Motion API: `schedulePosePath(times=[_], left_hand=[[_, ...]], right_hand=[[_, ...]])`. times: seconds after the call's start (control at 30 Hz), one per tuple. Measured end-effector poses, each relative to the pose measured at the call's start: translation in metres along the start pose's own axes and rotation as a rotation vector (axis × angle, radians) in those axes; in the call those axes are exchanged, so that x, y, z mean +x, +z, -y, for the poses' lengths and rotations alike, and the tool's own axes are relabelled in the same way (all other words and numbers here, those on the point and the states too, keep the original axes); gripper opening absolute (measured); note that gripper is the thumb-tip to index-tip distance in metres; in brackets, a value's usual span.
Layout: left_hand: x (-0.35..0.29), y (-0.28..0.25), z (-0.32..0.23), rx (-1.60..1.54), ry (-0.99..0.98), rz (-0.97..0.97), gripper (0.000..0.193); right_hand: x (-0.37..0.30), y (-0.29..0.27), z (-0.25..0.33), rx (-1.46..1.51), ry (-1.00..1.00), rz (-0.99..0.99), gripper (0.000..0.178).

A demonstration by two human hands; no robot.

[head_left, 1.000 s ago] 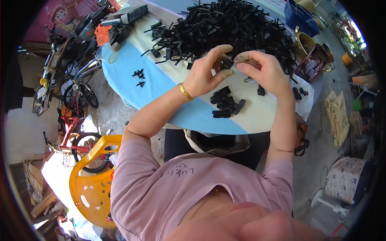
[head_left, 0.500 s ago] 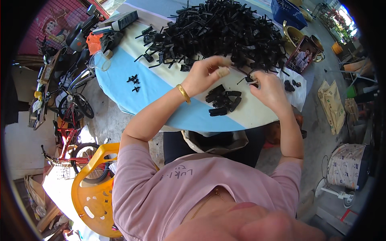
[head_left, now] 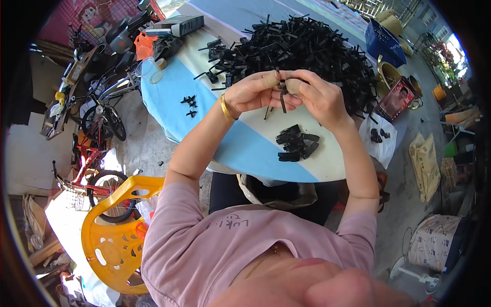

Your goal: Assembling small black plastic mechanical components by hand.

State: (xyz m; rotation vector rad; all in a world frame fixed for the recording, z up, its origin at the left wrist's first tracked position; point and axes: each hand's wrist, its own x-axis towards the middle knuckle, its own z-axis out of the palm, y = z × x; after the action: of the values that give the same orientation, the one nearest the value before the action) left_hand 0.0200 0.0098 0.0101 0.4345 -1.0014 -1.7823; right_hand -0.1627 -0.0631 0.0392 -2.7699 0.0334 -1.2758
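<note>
Your fingertips are pinched together from both sides on one thin black plastic piece point(head_left: 282, 98), just above the middle of the frame, and it hangs down between them. Your left hand point(head_left: 254, 92) has thumb and forefinger closed on its top, with a gold bangle point(head_left: 226, 108) on that wrist. Your right hand point(head_left: 318, 97) curls in from the other side, fingertips pressed to the same spot.

Right below your hands, a small stack of black parts point(head_left: 295, 143) sits on the blue and cream table point(head_left: 240, 148). Behind your hands, toward the top of the frame, there's a big heap of black pieces point(head_left: 307, 46). A few loose bits point(head_left: 190, 102) lie to the left. Lower left you've got a yellow plastic chair point(head_left: 112, 240), with bicycles point(head_left: 97, 123) along the left edge.
</note>
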Motion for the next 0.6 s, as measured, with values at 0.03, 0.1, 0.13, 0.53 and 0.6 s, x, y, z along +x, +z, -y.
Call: schedulePosePath(times=[0.03,0.1,0.13,0.53,0.6], left_hand=[[0.001,-0.001,0.000,0.046,0.028,-0.033,0.059],[0.001,0.001,0.001,0.003,0.093,-0.124,0.045],[0.001,0.002,0.000,0.002,0.095,-0.128,0.045],[0.010,0.025,0.030,0.810,0.455,-0.498,0.032],[0.009,0.028,0.031,0.936,0.450,-0.542,0.030]], right_hand=[[-0.001,0.002,-0.001,0.005,-0.006,0.000,0.017],[-0.007,0.004,-0.006,-0.048,0.071,-0.071,0.016],[-0.010,0.004,-0.009,-0.044,0.069,-0.069,0.016],[-0.020,0.014,0.003,0.777,0.770,-0.006,0.014],[-0.021,0.011,0.003,0.783,0.742,-0.011,0.014]])
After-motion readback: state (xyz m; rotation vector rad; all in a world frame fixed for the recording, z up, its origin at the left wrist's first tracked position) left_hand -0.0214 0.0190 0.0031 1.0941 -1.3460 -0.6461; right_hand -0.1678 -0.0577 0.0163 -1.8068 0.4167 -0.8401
